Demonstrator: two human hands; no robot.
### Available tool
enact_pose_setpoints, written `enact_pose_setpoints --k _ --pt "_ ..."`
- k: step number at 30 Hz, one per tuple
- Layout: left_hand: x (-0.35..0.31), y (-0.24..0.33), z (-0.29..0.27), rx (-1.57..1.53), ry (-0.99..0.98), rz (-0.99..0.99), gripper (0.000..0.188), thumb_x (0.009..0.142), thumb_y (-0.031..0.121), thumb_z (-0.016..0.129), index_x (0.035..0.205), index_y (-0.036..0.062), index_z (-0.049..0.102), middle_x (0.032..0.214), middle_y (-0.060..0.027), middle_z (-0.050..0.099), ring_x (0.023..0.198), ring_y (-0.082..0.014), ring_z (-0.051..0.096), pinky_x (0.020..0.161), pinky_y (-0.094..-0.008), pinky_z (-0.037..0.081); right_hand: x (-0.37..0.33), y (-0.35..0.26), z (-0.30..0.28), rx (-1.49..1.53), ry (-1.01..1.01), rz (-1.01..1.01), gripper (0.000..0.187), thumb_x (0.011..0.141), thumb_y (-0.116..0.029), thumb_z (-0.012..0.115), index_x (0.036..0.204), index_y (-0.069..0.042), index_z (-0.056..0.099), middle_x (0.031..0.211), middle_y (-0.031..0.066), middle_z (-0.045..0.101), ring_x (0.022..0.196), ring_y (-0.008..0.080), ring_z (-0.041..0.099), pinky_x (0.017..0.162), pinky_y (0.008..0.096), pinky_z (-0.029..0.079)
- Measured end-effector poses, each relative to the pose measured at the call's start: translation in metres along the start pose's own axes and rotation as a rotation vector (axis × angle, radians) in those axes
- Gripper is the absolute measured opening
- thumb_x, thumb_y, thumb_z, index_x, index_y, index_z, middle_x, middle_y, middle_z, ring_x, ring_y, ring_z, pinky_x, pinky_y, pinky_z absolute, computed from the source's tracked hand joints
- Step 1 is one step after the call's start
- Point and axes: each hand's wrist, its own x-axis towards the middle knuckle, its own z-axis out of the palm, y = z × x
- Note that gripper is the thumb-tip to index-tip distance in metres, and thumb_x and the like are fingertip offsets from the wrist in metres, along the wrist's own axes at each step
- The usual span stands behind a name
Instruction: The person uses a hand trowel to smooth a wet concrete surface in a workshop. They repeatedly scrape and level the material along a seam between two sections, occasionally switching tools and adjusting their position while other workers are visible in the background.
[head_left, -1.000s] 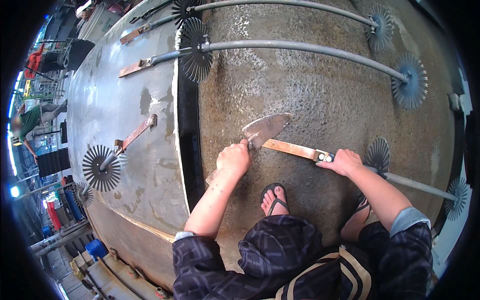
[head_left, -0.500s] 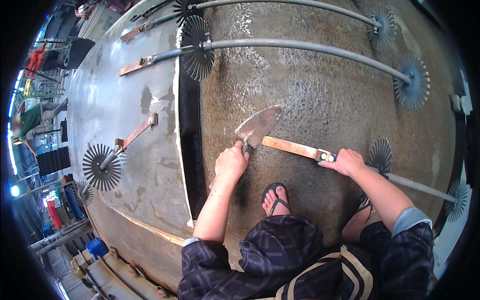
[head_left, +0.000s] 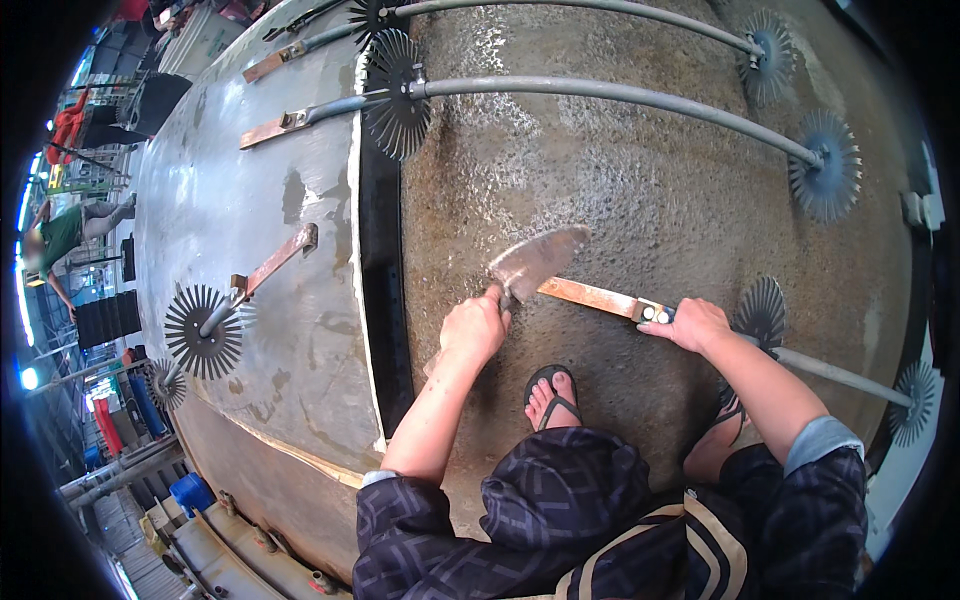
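Observation:
My left hand (head_left: 474,330) is closed round the handle of a trowel (head_left: 540,260), whose pointed, stained blade slants to the upper right. The blade lies against or just over the near end of a copper-coloured flat bar (head_left: 588,295); whether they touch I cannot tell. My right hand (head_left: 697,325) grips the other end of that bar, by the clamp with two round bolt heads (head_left: 649,312). Behind the right wrist stands a finned disc (head_left: 760,315) on a grey rod (head_left: 845,371), which looks to be in line with the bar.
Two more grey rods (head_left: 600,90) with finned discs (head_left: 824,165) cross the rough, wet brown surface (head_left: 560,170) underfoot. A dark gap (head_left: 383,300) divides it from a smooth grey sheet (head_left: 270,330) at left. Far left, a person in green (head_left: 65,240) stands beside racks.
My left hand has shifted slightly right and down with the trowel, and the blade has tipped further to the right over the bar's end. My right hand has barely moved.

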Motion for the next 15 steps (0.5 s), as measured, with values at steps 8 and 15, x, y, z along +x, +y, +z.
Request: enact_pose_setpoints --k 8,15 --pt "0.015 -0.013 -0.008 -0.025 0.079 -0.131 0.034 0.084 0.029 0.059 0.110 0.0081 0.056 0.095 -0.0214 0.066 0.091 -0.0375 0.065 0.080 -0.0462 0.052 0.000 0.002 0.001 -0.002 0.021 -0.003 0.089 0.066 -0.081 0.053 0.090 0.004 0.069 0.094 0.0177 0.068 0.094 0.0310 0.065 0.082 0.0395 0.050" --pt "0.007 -0.007 -0.001 0.014 -0.014 -0.027 0.029 0.083 0.029 0.059 0.106 0.0106 0.057 0.092 -0.0213 0.066 0.089 -0.0381 0.064 0.078 -0.0483 0.051 0.001 0.002 0.002 -0.006 0.015 -0.008 0.089 0.067 -0.080 0.054 0.091 0.004 0.068 0.095 0.0182 0.068 0.094 0.0311 0.065 0.082 0.0397 0.050"
